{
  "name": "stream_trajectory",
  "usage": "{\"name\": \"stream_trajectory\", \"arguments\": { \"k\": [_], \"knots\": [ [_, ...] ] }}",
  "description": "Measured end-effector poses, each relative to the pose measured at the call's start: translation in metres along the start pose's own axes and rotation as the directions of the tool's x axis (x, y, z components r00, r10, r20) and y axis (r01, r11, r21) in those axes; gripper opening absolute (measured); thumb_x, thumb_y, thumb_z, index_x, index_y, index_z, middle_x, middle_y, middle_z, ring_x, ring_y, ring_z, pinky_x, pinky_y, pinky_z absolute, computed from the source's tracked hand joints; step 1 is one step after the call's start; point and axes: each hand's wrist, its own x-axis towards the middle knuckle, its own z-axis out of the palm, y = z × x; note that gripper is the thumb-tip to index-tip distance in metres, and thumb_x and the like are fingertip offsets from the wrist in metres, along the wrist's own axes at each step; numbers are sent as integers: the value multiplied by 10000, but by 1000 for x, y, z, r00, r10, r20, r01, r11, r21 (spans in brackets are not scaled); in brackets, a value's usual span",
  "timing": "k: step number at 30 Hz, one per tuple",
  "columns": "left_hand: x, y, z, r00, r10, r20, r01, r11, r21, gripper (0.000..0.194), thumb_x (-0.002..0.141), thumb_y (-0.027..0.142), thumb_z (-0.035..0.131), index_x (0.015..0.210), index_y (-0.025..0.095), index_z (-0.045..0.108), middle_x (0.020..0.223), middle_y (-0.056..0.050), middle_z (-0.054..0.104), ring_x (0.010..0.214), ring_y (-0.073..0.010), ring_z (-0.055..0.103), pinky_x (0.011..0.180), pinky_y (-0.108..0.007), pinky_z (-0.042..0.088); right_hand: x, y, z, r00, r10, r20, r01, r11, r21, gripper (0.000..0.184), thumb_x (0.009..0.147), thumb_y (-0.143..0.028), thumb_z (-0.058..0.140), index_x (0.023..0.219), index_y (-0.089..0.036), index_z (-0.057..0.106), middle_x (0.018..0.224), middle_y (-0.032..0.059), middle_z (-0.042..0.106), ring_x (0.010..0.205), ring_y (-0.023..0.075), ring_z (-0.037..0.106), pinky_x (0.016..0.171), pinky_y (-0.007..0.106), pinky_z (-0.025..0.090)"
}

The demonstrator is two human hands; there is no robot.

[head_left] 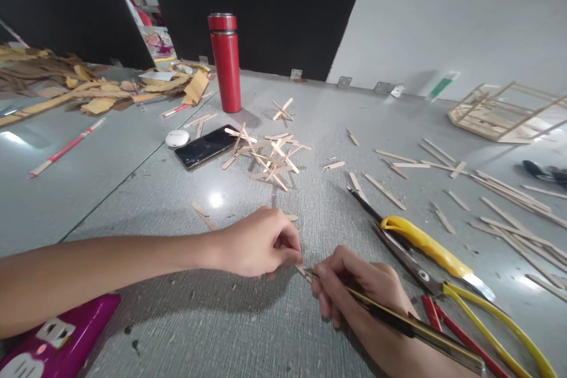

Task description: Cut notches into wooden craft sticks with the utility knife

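Note:
My left hand (261, 242) is closed in a pinch on a small wooden stick piece (302, 270) lying on the grey table (248, 331). My right hand (358, 292) grips a yellow-and-black utility knife (398, 322), its tip touching that same piece. The two hands meet near the table's front middle.
A yellow-handled tool (425, 243) and scissors with yellow and red handles (443, 289) lie to the right. Cut stick scraps (270, 159), a phone (206, 146), a white case (177, 138) and a red flask (225, 62) sit further back. A stick frame (500, 112) stands far right; a magenta power strip (57, 336) near left.

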Motion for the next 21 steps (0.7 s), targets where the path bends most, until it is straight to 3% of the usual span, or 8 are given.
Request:
{"name": "stream_trajectory", "arguments": {
  "k": [10, 21],
  "knots": [
    [3, -5, 0, 999, -20, 40, 23, 996, -92, 239, 942, 285, 601, 740, 163, 641, 538, 0, 608, 426, -119, 587, 409, -199, 470, 0, 6, -1, 997, -73, -15, 70, 985, -156, 344, 1088, -410, 485, 796, -231, 522, 581, -64, 564, 484, 86, 455, 470, 233, 351],
    [4, -4, 0, 998, -47, 38, 52, 989, -138, 231, 904, 296, 660, 725, 150, 646, 550, 0, 602, 430, -112, 585, 403, -193, 483, 1, -4, 1, 990, -127, -56, 111, 968, -225, 347, 1086, -386, 456, 780, -234, 519, 564, -67, 552, 469, 86, 478, 467, 227, 359]
  ]
}}
